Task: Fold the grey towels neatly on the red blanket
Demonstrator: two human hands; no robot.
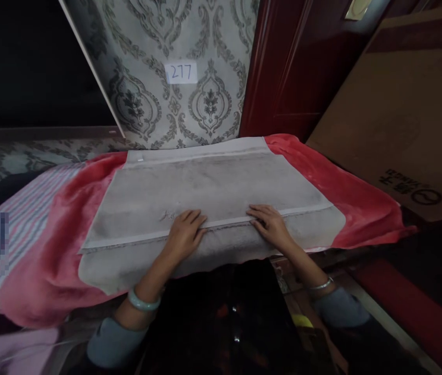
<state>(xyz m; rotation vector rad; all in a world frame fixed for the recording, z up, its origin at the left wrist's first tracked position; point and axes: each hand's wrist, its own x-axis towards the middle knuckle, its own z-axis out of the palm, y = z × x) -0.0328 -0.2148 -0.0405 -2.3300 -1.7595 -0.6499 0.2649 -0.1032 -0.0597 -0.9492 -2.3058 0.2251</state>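
A large grey plush cloth (205, 182) is spread out flat, with a paler hem strip running along its near fold. My left hand (184, 229) rests on this strip near the middle, fingers laid on the fabric and thumb apart from them. Further right, my right hand (271, 224) touches the same strip, its fingers slightly bent and the thumb lower. The cloth's near part drapes down toward me. Beneath it lies a red plush blanket (303, 161), showing at both sides.
A striped cloth (35, 213) lies at left, below a dark screen (37, 62). Behind stand a patterned wall (146, 78) with a numbered paper label (182, 73) and a dark red door (283, 67). A big cardboard box (408, 104) leans at right.
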